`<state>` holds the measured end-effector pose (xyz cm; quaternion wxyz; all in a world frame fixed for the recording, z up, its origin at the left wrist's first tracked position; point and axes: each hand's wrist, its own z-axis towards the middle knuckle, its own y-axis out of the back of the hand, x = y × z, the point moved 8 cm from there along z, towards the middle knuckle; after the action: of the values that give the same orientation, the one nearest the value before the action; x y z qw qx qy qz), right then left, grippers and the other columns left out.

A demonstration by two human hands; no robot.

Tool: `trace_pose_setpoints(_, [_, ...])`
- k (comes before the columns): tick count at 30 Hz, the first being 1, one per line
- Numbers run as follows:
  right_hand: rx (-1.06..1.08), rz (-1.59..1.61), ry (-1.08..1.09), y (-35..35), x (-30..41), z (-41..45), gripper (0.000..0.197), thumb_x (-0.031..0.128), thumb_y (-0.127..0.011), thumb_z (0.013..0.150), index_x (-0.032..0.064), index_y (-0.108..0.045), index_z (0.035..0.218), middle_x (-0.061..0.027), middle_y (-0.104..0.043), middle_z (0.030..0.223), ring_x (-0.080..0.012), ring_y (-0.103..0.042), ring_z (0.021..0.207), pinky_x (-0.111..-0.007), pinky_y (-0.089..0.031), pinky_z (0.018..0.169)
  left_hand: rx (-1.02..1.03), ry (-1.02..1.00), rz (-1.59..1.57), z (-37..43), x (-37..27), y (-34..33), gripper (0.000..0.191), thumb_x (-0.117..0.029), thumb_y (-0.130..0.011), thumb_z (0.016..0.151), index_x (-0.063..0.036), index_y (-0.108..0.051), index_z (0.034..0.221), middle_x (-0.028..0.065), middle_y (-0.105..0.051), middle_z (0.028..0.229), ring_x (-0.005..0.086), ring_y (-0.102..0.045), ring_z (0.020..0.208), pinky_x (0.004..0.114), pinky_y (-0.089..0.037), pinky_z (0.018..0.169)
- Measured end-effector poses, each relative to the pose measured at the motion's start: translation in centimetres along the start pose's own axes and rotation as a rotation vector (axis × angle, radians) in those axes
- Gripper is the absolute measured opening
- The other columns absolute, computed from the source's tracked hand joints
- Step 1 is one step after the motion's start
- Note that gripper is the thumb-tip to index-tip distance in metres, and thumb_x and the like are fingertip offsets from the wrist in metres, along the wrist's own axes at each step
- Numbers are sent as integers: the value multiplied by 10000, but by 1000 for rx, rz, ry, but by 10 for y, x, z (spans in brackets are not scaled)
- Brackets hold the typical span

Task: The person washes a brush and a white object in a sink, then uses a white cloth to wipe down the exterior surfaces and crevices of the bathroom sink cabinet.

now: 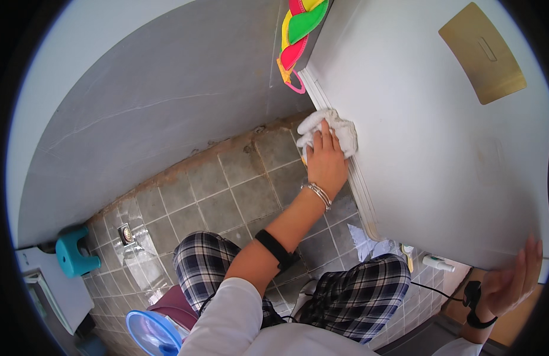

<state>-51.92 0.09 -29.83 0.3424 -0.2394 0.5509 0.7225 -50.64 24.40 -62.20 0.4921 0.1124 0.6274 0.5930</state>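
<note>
My left hand (328,167) presses a folded white cloth (345,133) against the lower edge of a white door or panel (403,147), where a white ridged trim (362,196) runs just above the tiled floor (252,200). Bracelets circle that wrist, and its fingers are spread over the cloth. At the far right, my right hand (514,282) is raised with straight fingers at the panel's near edge; nothing shows in it, and whether it touches the panel cannot be told.
Grey wall (167,98) left; hanging colourful braided fabric (296,40) above. Teal stool (74,253), floor drain (126,234), blue-rimmed basin (152,331) lie left. Crumpled white paper or cloth (368,244), a yellow-handled brush (408,256) and a white bottle (438,263) lie by my right knee.
</note>
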Motion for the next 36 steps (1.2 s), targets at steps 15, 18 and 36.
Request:
trace_pose_setpoints(15, [-5,117,19,-36,5,2,326,102,-381,875,-72,-533,1104,-265,-596,1117,-445,-567,1067,-523,-486,884,92,-209,241,90,74,-5,434,-254,-584,790,90,-595,1054,323,-492,1229,350,-584,994,400,-541,745])
trace_pose_setpoints(18, [-47,106,9,-24,6,1,329,99,-381,877,-68,-534,1117,-263,-594,1123,-446,-563,1075,-514,-479,900,207,-323,289,44,39,-8,439,-266,-585,781,101,-612,1020,393,-447,1239,341,-592,939,372,-542,734])
trace_pose_setpoints(36, [-34,110,12,0,2,-11,326,114,-371,905,-62,-515,1139,-258,-585,1152,-453,-543,1106,-509,-471,918,159,-451,666,1,0,-15,291,-228,-564,756,-10,-711,882,345,-614,1005,343,-643,803,425,-508,652])
